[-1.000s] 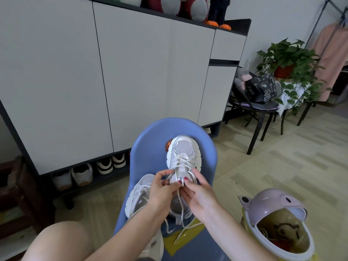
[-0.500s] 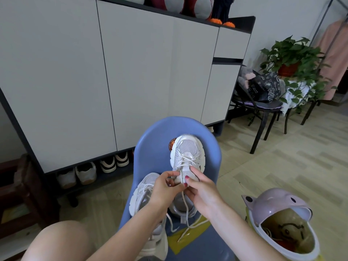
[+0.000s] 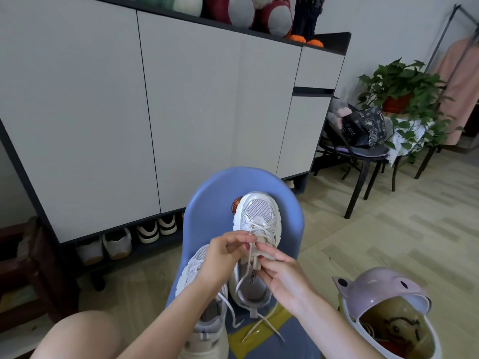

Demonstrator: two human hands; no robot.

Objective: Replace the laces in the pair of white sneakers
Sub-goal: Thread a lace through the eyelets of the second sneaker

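Nearest, a bare knee point(image 3: 77, 335) fills the lower left, and a pink bin point(image 3: 383, 307) with an open lid stands at lower right; its contents are too dim to name. The near shoe point(image 3: 204, 307) lies on the blue chair point(image 3: 212, 198), partly behind the left forearm, so its lacing is mostly hidden; a few crossings show at its toe. Loose lace ends point(image 3: 261, 327) trail over a yellow patch on the seat. Both hands work at the far shoe point(image 3: 256, 229): the left hand point(image 3: 223, 257) has its fingers curled, pinching the lace point(image 3: 246, 265) near the top eyelets; the right hand point(image 3: 282, 273) pinches the same lace, or the tongue tab, just beside it; which one I cannot tell. This shoe looks laced through its lower rows, with the upper eyelets and the tying seemingly left; whether these laces are old or new cannot be judged. Farther off stand a cupboard point(image 3: 103, 112), with shoes beneath, and a plant point(image 3: 399, 81).
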